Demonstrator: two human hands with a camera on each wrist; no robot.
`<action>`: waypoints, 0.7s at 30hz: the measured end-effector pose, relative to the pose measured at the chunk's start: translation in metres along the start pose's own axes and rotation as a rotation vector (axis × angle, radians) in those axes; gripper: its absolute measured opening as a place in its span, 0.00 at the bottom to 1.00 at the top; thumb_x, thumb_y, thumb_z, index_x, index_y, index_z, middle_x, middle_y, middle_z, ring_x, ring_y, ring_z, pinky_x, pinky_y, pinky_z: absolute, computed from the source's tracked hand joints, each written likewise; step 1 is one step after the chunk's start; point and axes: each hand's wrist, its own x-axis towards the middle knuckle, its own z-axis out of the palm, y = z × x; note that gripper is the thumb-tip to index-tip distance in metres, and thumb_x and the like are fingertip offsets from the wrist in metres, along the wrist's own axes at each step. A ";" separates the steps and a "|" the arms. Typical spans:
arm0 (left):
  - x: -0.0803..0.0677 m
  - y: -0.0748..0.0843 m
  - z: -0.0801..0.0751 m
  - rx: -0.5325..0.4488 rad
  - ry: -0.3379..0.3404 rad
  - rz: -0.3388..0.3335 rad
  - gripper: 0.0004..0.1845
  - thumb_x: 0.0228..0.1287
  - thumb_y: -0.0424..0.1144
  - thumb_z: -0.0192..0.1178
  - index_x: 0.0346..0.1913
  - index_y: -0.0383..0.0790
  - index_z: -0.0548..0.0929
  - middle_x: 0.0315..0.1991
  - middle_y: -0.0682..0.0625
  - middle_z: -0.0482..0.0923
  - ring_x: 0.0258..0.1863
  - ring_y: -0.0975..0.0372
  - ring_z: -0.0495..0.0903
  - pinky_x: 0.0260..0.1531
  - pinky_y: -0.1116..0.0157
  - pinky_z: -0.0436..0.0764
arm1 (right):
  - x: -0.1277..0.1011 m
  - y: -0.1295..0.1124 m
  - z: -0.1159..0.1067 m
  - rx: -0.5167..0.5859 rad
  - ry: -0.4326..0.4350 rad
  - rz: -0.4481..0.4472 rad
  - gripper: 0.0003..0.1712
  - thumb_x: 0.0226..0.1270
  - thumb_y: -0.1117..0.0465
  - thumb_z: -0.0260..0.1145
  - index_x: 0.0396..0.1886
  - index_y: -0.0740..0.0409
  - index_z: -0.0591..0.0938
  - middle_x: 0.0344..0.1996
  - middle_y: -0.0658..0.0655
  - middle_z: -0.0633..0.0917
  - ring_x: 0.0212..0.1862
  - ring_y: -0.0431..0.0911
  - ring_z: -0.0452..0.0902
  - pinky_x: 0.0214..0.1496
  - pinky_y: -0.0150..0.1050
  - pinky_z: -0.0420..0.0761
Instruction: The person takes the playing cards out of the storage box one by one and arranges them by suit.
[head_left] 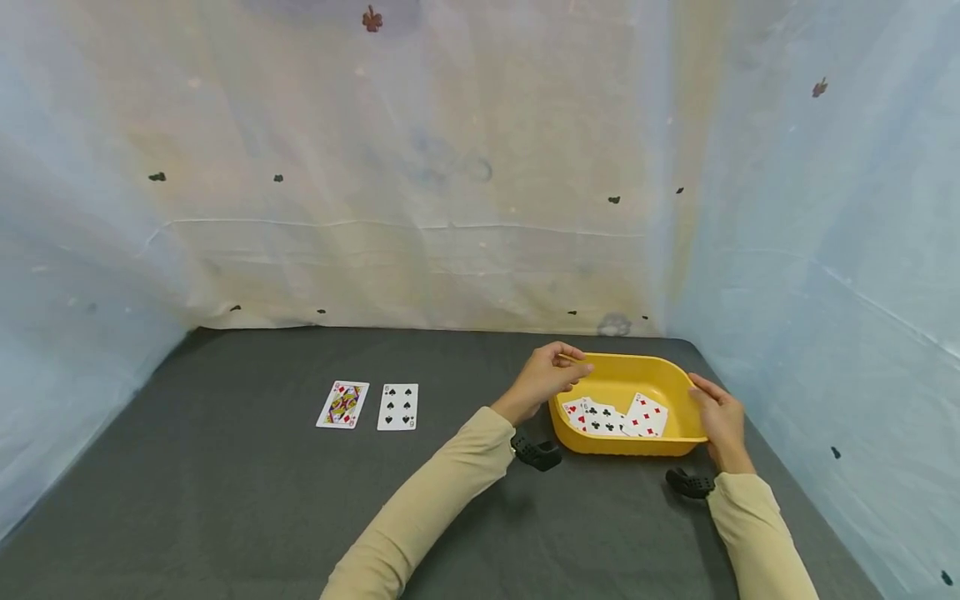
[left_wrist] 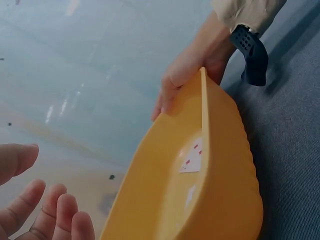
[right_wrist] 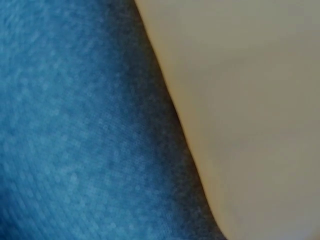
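The yellow tray [head_left: 678, 442], lower right of the frame, long axis left-right, holds face-up cards [head_left: 615, 417]; the left hand [head_left: 546, 379] and right hand [head_left: 718, 417] grip its ends, two cards [head_left: 369, 406] lying leftward.

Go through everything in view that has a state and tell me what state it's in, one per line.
yellow tub: upright on the dark table, held at both ends
cards in the tub: face up, overlapping
two cards on the table: face up, side by side, apart
left hand: curled over the tub's left rim
right hand: gripping the tub's right rim
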 end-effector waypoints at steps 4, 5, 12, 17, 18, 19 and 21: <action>0.007 0.001 0.013 0.014 0.009 0.002 0.16 0.64 0.41 0.66 0.50 0.36 0.80 0.35 0.51 0.79 0.33 0.60 0.79 0.40 0.62 0.81 | 0.000 0.000 0.000 0.002 0.000 0.022 0.26 0.77 0.55 0.51 0.70 0.61 0.68 0.67 0.67 0.67 0.36 0.31 0.75 0.38 0.28 0.80; 0.009 0.000 0.016 0.018 0.012 0.002 0.15 0.64 0.40 0.66 0.49 0.36 0.80 0.35 0.51 0.80 0.33 0.61 0.79 0.41 0.60 0.81 | 0.001 0.000 0.000 0.006 0.000 0.029 0.26 0.77 0.55 0.51 0.70 0.61 0.68 0.67 0.67 0.67 0.37 0.32 0.75 0.38 0.28 0.80; 0.017 -0.006 0.034 0.089 0.012 -0.008 0.14 0.63 0.42 0.67 0.47 0.37 0.80 0.33 0.52 0.77 0.33 0.59 0.78 0.38 0.59 0.80 | 0.001 0.000 0.000 -0.020 0.004 0.055 0.26 0.78 0.55 0.51 0.70 0.59 0.69 0.68 0.65 0.67 0.43 0.38 0.74 0.39 0.27 0.79; 0.021 -0.011 0.045 0.178 0.015 -0.012 0.15 0.63 0.43 0.67 0.47 0.39 0.80 0.34 0.53 0.75 0.31 0.63 0.74 0.29 0.67 0.74 | 0.001 0.000 0.000 -0.012 0.017 0.048 0.26 0.77 0.55 0.51 0.70 0.59 0.69 0.66 0.65 0.68 0.39 0.34 0.76 0.39 0.29 0.80; 0.022 -0.011 0.047 0.205 0.010 -0.008 0.15 0.63 0.42 0.67 0.48 0.39 0.79 0.34 0.53 0.74 0.30 0.63 0.74 0.28 0.68 0.74 | 0.001 0.000 0.000 -0.010 0.017 0.046 0.26 0.77 0.55 0.52 0.69 0.60 0.70 0.66 0.65 0.69 0.38 0.34 0.76 0.39 0.29 0.80; 0.023 -0.013 0.049 0.238 0.001 0.002 0.16 0.63 0.42 0.67 0.49 0.38 0.79 0.34 0.54 0.74 0.30 0.64 0.74 0.29 0.68 0.74 | 0.001 0.000 0.001 -0.011 0.019 0.043 0.25 0.77 0.55 0.52 0.69 0.60 0.70 0.66 0.65 0.69 0.38 0.34 0.76 0.39 0.29 0.80; 0.025 -0.016 0.052 0.321 -0.020 0.020 0.18 0.63 0.41 0.67 0.52 0.37 0.78 0.37 0.51 0.75 0.33 0.64 0.73 0.31 0.68 0.75 | 0.002 -0.001 0.001 -0.007 0.019 0.041 0.25 0.77 0.56 0.52 0.69 0.60 0.70 0.66 0.65 0.69 0.38 0.33 0.76 0.40 0.29 0.80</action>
